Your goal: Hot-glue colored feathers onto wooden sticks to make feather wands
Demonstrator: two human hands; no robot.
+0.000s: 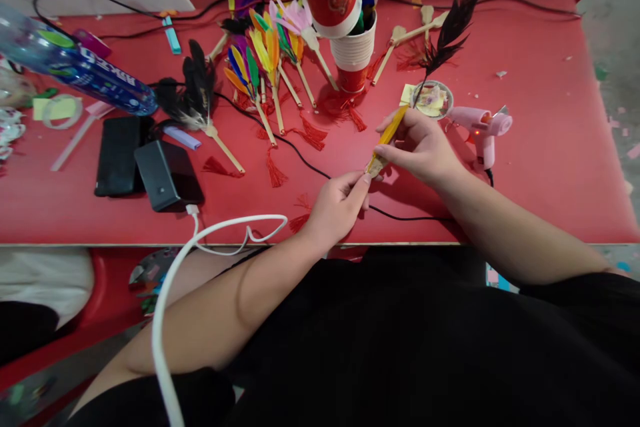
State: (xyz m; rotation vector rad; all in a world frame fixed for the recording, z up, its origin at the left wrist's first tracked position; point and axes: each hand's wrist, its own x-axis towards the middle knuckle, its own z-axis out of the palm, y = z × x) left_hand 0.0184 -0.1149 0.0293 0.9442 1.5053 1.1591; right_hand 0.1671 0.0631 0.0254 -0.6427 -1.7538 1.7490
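My right hand [423,147] pinches a yellow feather [391,135] between thumb and fingers. The feather's lower end lies against the pale head of a small wooden stick [377,166]. My left hand [336,205] is closed around that stick, with most of the handle hidden in the fingers. A red tassel [300,213] shows on the table beside the left hand. Just beyond the right hand stand a black feather [453,23] and a round dish [434,99] with yellowish bits. To its right is a pink glue gun [480,125] with a small orange light.
Several feathered sticks [270,57] with red tassels lie at the back, near stacked red paper cups [353,53]. A black-feathered stick [223,147], power bank [167,173], phone [117,153] and blue bottle [100,73] are leftward. A white cable [165,300] crosses my left arm.
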